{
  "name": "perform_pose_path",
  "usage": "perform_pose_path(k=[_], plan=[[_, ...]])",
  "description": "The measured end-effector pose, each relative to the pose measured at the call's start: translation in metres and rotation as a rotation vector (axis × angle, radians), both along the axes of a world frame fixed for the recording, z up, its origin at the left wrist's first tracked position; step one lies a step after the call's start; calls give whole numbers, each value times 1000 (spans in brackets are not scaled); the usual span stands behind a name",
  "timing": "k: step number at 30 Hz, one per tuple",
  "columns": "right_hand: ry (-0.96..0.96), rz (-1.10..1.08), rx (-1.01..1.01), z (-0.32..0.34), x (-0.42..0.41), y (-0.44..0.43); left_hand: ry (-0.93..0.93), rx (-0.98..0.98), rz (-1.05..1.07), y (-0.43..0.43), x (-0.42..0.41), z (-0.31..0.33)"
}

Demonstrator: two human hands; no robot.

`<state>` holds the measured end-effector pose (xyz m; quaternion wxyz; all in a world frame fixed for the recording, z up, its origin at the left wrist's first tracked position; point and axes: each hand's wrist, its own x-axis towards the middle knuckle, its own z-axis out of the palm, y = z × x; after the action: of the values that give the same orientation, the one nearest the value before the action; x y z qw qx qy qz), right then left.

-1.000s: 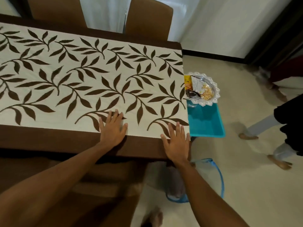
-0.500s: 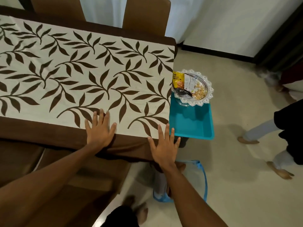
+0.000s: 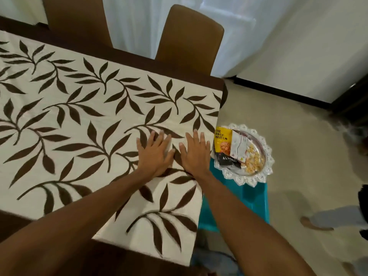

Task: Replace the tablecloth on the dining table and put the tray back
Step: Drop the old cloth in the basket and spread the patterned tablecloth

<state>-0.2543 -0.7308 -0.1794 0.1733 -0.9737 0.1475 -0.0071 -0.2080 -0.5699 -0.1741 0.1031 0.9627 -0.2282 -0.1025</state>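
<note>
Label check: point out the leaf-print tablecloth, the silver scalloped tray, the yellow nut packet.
Cream tablecloth with brown leaf print (image 3: 79, 134), head view, mid-cloth.
Silver scalloped-rim tray (image 3: 268, 158), head view, right rim.
Yellow nut packet (image 3: 221, 139), head view, printed front.

The tablecloth (image 3: 83, 120), cream with dark brown leaf sprigs and a dark brown border, is lying spread flat and smooth, its right edge hanging straight down. The round tray (image 3: 267, 168), silvery with a scalloped lace-like rim, is sitting level on a teal stool (image 3: 256, 198) just right of that edge. It is carrying a yellow nut packet (image 3: 222, 140), a black almond packet (image 3: 228, 161), a white packet (image 3: 238, 145) and loose pale yellow nuts (image 3: 253, 160).
</note>
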Motion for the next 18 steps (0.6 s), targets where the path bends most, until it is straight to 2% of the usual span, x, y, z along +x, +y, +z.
perform_pose_path(k=[4, 9, 15, 18], plan=[[33, 29, -111, -13, 104, -78, -12, 28, -21, -81, 92, -10], [45, -13, -82, -12, 176, -136, -27, 64, -72, -134, 163, -3], [-51, -70, -197, 4, 228, -156, -101, 39, -32, -154, 175, -17], [-28, -57, -116, 5, 244, -155, -105, 34, -33, -154, 173, -18]])
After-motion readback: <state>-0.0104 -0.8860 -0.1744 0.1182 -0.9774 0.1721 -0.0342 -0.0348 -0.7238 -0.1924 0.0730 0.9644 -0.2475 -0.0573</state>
